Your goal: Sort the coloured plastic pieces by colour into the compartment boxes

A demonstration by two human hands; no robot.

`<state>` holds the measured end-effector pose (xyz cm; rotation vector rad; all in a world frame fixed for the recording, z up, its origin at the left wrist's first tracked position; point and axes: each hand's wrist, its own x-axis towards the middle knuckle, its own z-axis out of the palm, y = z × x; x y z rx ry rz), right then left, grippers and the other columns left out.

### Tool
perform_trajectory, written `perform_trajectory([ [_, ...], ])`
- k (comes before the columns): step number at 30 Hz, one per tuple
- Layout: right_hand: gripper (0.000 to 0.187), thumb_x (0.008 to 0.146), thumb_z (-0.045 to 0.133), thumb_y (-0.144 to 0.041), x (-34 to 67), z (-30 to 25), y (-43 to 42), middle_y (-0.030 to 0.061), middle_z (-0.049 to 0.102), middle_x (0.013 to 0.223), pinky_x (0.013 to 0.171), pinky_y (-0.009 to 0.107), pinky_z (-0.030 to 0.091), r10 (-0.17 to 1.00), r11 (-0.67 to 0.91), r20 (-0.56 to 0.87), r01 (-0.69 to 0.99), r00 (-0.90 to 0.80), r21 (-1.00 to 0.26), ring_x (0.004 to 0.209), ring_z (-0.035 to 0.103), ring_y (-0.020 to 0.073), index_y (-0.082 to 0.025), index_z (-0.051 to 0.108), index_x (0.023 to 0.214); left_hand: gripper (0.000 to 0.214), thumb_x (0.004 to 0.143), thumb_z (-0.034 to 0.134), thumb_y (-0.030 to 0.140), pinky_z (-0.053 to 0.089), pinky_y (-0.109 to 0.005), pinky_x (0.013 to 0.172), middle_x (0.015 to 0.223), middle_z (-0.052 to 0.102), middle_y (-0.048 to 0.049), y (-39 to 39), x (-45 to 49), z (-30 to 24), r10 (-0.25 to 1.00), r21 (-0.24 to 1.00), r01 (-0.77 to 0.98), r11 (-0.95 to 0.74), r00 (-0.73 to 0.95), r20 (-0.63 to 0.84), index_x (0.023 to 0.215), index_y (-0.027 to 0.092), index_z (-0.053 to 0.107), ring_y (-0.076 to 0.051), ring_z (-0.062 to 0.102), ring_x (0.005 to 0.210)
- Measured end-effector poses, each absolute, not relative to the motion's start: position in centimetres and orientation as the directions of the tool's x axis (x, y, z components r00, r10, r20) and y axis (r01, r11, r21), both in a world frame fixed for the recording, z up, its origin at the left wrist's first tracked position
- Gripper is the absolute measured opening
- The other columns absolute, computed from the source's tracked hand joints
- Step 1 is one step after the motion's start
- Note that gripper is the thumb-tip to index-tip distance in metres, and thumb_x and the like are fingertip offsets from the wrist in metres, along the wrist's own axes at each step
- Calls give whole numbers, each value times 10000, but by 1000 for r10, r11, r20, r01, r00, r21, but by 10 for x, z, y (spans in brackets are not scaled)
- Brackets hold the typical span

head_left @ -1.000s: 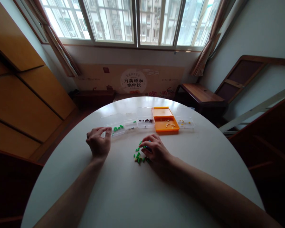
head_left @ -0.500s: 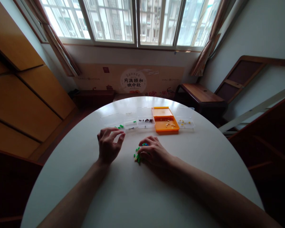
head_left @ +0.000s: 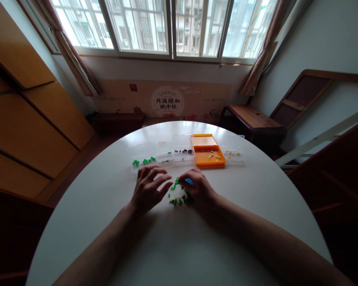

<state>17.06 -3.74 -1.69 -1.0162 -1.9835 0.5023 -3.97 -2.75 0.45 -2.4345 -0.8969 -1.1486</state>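
The left hand (head_left: 149, 190) lies with fingers spread wide, just beside the heap of small pieces (head_left: 176, 197) near the middle of the white round table (head_left: 155, 246). The right hand (head_left: 200, 191) curls over the heap's other side, fingertips pinched on a blue piece (head_left: 190, 182). Beyond them a row of clear boxes (head_left: 141, 161) and an orange tray (head_left: 209, 158) sit near the far edge; bare tabletop spreads on the near side and both flanks

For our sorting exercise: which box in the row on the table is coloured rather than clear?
The orange box, fourth from the left in the row. The other boxes there are all see-through plastic.
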Motion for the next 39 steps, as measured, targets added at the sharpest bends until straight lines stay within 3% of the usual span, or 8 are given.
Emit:
perform_trajectory([
  [15, 63, 843, 619, -141, 170, -14, -40, 28, 645, 794, 783, 296, 465, 827, 563, 484, 426, -287, -708, 795, 590, 163, -190, 658, 835, 73, 820, 678, 221, 412, -365, 863, 925, 698, -10, -27, -39, -1, 415, 7, 603, -798, 541, 731, 875, 268, 687, -201, 574, 986],
  [21, 113, 843, 594, -140, 170, -15, -39, 41, 669, 871, 810, 313, 465, 850, 524, 475, 447, -225, -725, 858, 590, 179, -192, 654, 924, 35, 828, 671, 247, 407, -362, 854, 905, 697, -2, -22, -42, -2, 458, 21, 650, -759, 511, 727, 847, 271, 689, -201, 572, 980],
  [25, 128, 840, 588, -136, 172, -18, -38, 47, 674, 868, 823, 325, 461, 841, 535, 495, 467, -218, -704, 867, 580, 188, -189, 652, 937, 40, 828, 671, 282, 396, -376, 834, 858, 695, -12, -13, -52, -3, 515, 95, 786, -610, 304, 801, 808, 256, 695, -215, 571, 933],
  [31, 136, 816, 597, -102, 174, -20, -40, 44, 687, 853, 848, 352, 447, 819, 565, 522, 493, -237, -661, 860, 545, 206, -188, 645, 910, 168, 804, 675, 372, 406, -430, 834, 875, 690, -74, 5, -77, -12, 606, 378, 894, -241, -166, 778, 802, 212, 725, -267, 559, 896],
  [35, 132, 814, 595, -114, 175, -19, -40, 56, 678, 879, 852, 366, 446, 818, 563, 527, 513, -232, -648, 880, 542, 216, -191, 648, 906, 243, 824, 638, 400, 409, -442, 853, 935, 681, -100, 10, -83, -16, 633, 449, 877, -169, -253, 732, 903, 193, 736, -275, 564, 909],
  [39, 183, 798, 590, -97, 175, -18, -40, 60, 653, 900, 858, 375, 446, 823, 549, 525, 534, -214, -643, 918, 532, 225, -204, 666, 925, 272, 851, 590, 416, 417, -426, 858, 920, 674, -93, 7, -79, -13, 632, 439, 862, -253, -196, 750, 889, 188, 734, -261, 567, 903],
])
